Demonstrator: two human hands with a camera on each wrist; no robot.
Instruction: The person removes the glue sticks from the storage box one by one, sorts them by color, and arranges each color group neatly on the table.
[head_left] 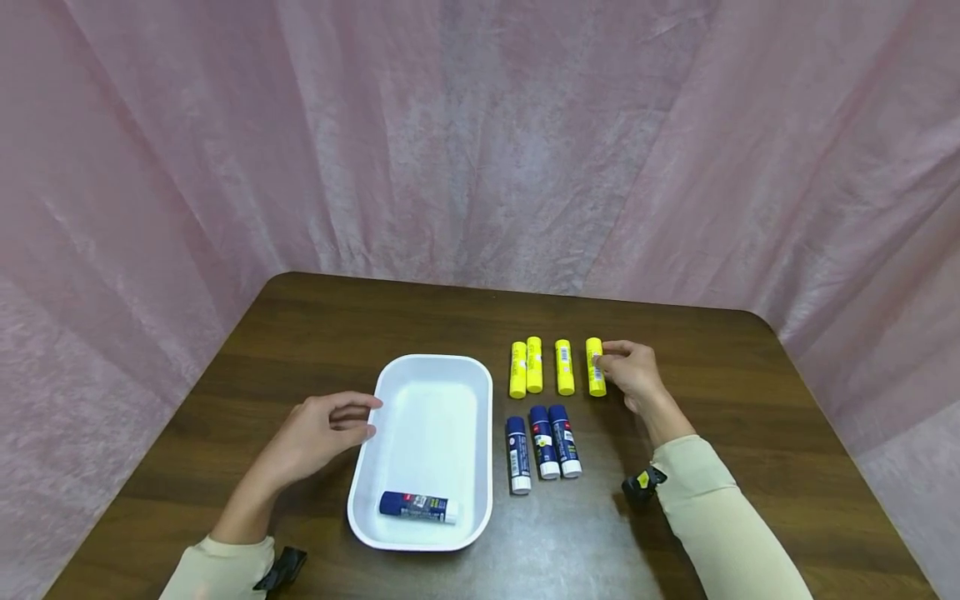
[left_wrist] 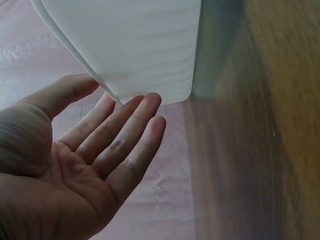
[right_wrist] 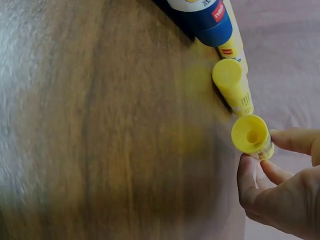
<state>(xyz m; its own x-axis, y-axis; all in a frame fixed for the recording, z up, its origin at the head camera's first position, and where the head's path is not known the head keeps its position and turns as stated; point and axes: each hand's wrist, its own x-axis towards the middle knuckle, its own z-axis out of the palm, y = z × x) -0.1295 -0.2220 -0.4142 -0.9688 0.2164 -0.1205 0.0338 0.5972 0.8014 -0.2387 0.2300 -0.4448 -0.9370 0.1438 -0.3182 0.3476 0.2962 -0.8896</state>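
My right hand pinches a yellow glue stick between thumb and fingers, at the right end of the yellow row. Its hollow end faces the right wrist camera. Three more yellow glue sticks are to its left. Nearer to me lie three blue glue sticks with white ends. A white tray stands left of them, with one blue glue stick lying across its near end. At the tray's left rim is my left hand, its fingers loosely extended and fingertips against the edge.
All of this is on a brown wooden table with rounded far corners. Behind the table hangs a pink curtain. A dark strap device is on the right wrist, and another on the left.
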